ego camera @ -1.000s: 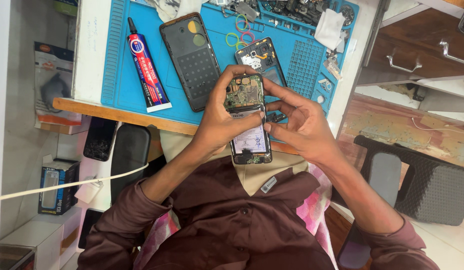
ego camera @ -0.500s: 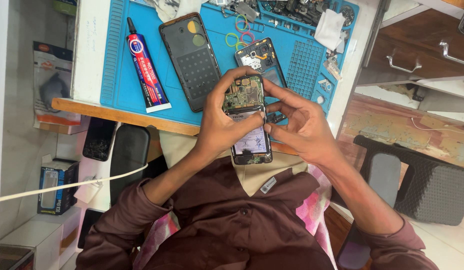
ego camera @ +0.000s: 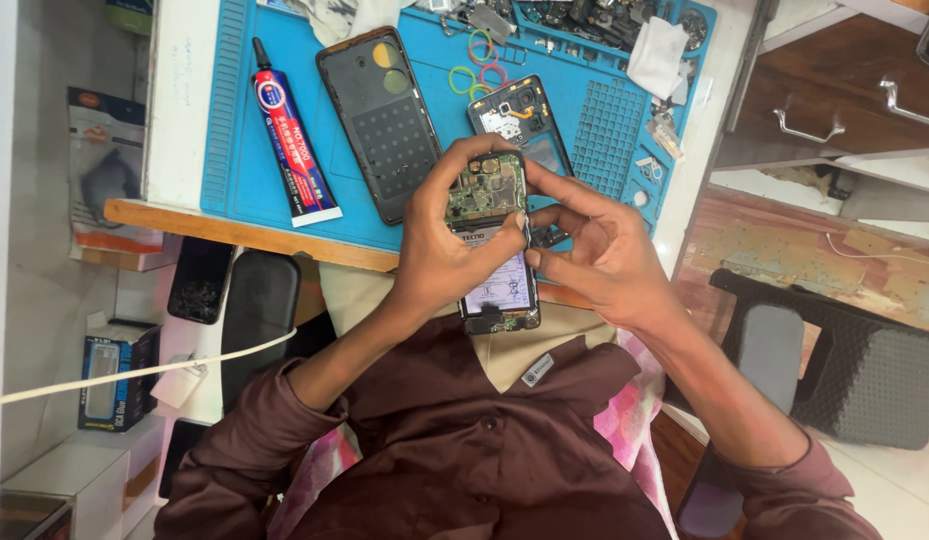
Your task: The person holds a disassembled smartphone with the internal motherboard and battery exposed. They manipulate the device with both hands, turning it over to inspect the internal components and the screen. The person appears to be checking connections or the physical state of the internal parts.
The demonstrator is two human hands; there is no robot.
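A glue tube (ego camera: 293,150) and a black back cover (ego camera: 381,120) lie set aside on the blue mat (ego camera: 240,120) covering the counter. The left hand (ego camera: 440,262) grips the opened phone (ego camera: 495,245) above the lap, steadying it; the right hand (ego camera: 605,250) pinches its edge. Since the earlier frame, both hands have barely shifted.

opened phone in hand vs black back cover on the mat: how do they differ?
The opened phone is held by the left hand and right hand above the desk edge; the black back cover lies flat and untouched on the blue mat. The phone shows a circuit board and battery; the cover is an empty shell. Both are long and rectangular.
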